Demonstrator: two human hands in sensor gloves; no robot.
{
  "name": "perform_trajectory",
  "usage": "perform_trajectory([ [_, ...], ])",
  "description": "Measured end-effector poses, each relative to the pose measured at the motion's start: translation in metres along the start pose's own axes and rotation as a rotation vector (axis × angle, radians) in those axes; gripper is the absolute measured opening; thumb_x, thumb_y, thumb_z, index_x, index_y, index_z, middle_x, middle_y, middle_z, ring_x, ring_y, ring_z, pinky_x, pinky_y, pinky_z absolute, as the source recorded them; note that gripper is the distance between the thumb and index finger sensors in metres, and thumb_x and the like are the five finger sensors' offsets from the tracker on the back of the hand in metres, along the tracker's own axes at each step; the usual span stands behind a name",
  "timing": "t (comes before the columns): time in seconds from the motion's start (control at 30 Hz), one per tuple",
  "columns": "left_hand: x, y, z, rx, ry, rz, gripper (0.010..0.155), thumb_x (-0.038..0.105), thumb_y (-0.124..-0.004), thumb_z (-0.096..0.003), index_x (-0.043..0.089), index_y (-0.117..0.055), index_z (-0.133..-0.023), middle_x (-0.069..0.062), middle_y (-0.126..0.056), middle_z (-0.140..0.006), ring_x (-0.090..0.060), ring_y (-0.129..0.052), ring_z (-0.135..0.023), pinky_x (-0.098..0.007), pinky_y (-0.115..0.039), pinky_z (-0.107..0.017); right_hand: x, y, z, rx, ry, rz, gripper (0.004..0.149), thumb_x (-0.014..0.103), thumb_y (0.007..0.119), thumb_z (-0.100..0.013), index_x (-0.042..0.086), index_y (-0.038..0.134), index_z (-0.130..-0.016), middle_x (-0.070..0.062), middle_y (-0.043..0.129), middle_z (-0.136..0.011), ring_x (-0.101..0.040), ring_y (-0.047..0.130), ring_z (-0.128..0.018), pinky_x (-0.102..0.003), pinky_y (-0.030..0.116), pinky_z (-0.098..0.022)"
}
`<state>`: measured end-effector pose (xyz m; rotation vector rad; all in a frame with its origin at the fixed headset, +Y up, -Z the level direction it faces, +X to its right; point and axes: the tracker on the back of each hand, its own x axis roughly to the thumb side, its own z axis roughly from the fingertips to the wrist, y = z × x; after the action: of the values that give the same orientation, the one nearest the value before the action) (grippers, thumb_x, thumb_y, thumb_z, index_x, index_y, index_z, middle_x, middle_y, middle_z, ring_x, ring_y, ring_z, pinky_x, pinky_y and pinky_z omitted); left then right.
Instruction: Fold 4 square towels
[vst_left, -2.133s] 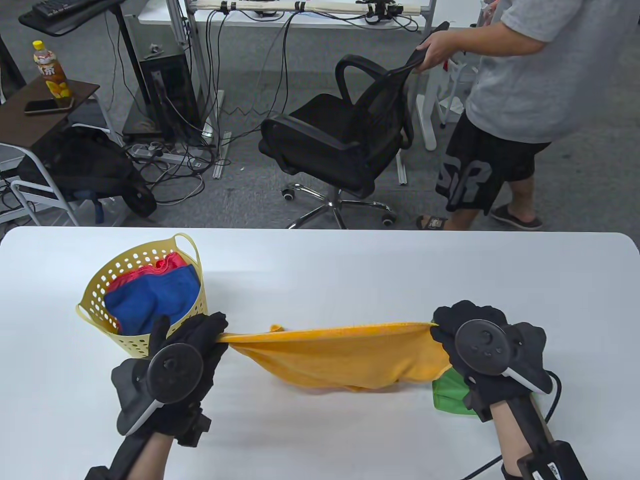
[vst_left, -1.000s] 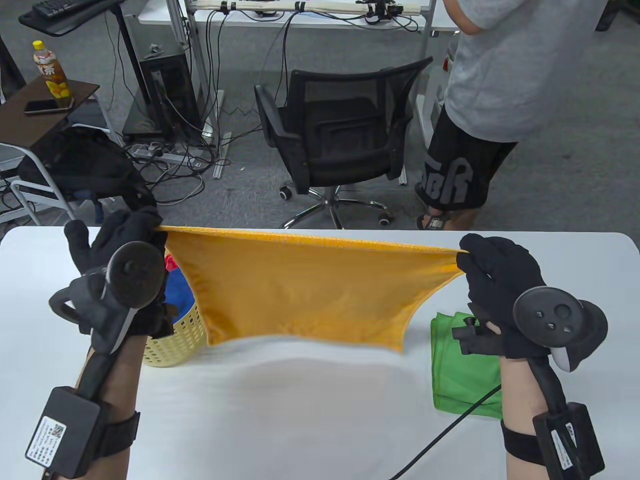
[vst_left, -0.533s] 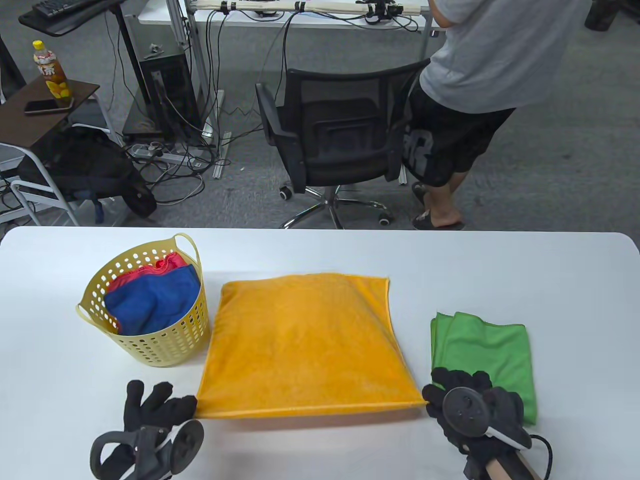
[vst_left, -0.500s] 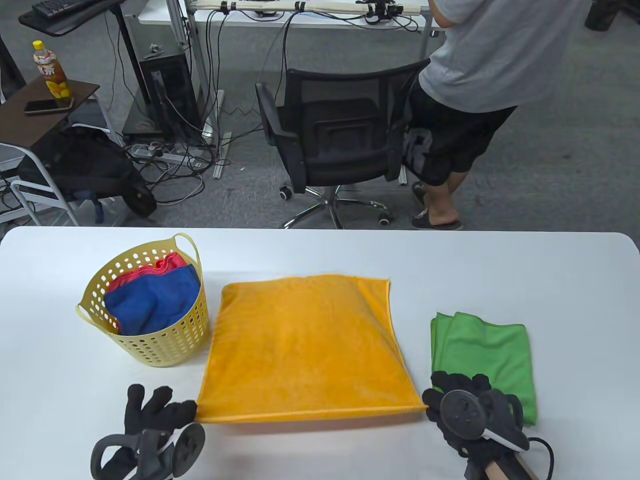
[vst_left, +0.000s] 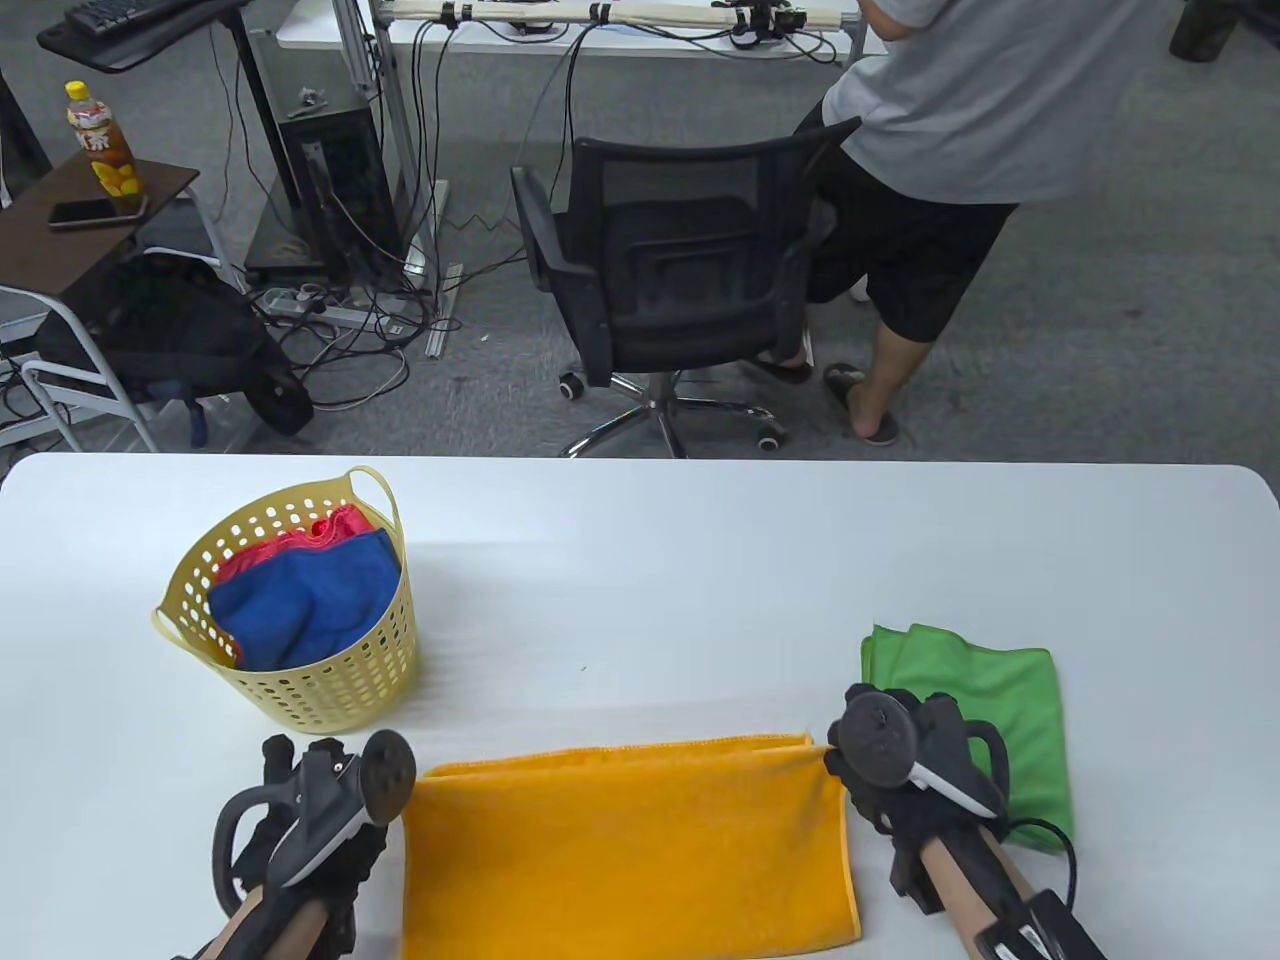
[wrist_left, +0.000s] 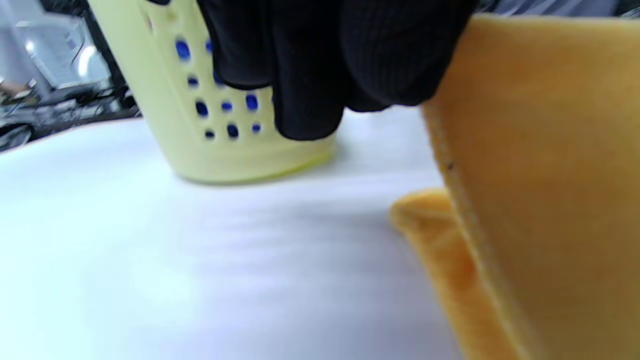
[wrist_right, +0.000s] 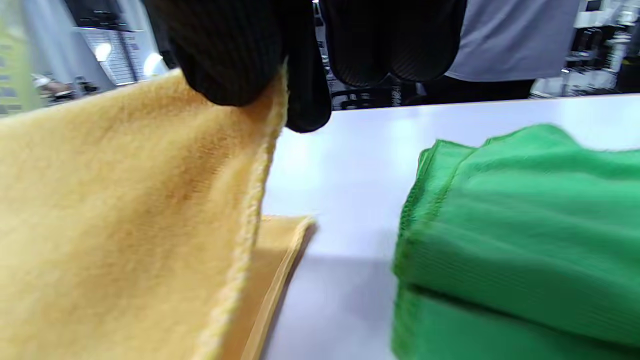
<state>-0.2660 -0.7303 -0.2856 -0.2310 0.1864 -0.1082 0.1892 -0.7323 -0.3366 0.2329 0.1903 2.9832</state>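
At the left, a perforated yellow plastic basket (vst_left: 300, 640) is seen on the white table (vst_left: 640, 540), with a blue towel (vst_left: 300, 600) and a red towel (vst_left: 290, 545) bundled inside. Just beside it, the left hand (vst_left: 310, 830) is clamped on the left corner of the orange terry towel (vst_left: 630, 850). The towel is spread at the near table edge, its long axis running left to right between the hands; a lifted layer is held over a lower one. Its right corner is pinched by the right hand (vst_left: 900, 780). Beyond that hand, a folded green microfibre towel (vst_left: 1000, 700) is lying flat.
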Motion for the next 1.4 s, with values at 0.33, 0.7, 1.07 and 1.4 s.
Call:
perform_trajectory([
  [0.33, -0.015, -0.040, -0.015, 0.005, 0.024, 0.069, 0.062, 0.053, -0.079, -0.0487, 0.035, -0.068, -0.107, 0.000, -0.076, -0.113, -0.032, -0.063, -0.115, -0.059, -0.041, -0.088, 0.009, 0.044, 0.012, 0.303, 0.152, 0.184, 0.064, 0.049, 0.076, -0.050, 0.004, 0.083, -0.095, -0.037, 0.037, -0.119, -0.063, 0.028, -0.103, -0.084, 0.020, -0.060],
  [0.7, -0.018, -0.039, -0.009, 0.032, -0.018, 0.145, 0.066, 0.058, -0.074, -0.0492, 0.035, -0.063, -0.110, 0.000, -0.072, -0.115, -0.032, -0.061, -0.115, -0.059, -0.041, -0.088, 0.029, 0.059, 0.021, 0.052, 0.049, -0.245, 0.044, 0.025, 0.080, -0.050, 0.006, 0.076, -0.089, -0.035, 0.044, -0.115, -0.061, 0.036, -0.100, -0.081, 0.032, -0.062],
  [1.07, -0.022, -0.039, -0.010, 0.021, -0.032, 0.190, 0.065, 0.061, -0.068, -0.0498, 0.036, -0.062, -0.110, 0.001, -0.071, -0.115, -0.032, -0.061, -0.115, -0.059, -0.041, -0.088, -0.031, 0.006, 0.033, -0.036, 0.209, -0.391, 0.043, 0.025, 0.078, -0.051, 0.007, 0.073, -0.089, -0.030, 0.083, -0.088, -0.008, 0.100, -0.021, -0.046, 0.088, -0.042],
  [1.4, -0.021, -0.039, -0.009, 0.026, -0.056, 0.197, 0.065, 0.061, -0.068, -0.0497, 0.036, -0.062, -0.110, 0.001, -0.071, -0.115, -0.033, -0.061, -0.115, -0.059, -0.041, -0.087, 0.075, -0.037, 0.036, -0.091, 0.116, -0.433, 0.042, 0.023, 0.080, -0.052, 0.003, 0.074, -0.090, -0.031, 0.086, -0.082, -0.005, 0.097, -0.015, -0.041, 0.090, -0.039],
])
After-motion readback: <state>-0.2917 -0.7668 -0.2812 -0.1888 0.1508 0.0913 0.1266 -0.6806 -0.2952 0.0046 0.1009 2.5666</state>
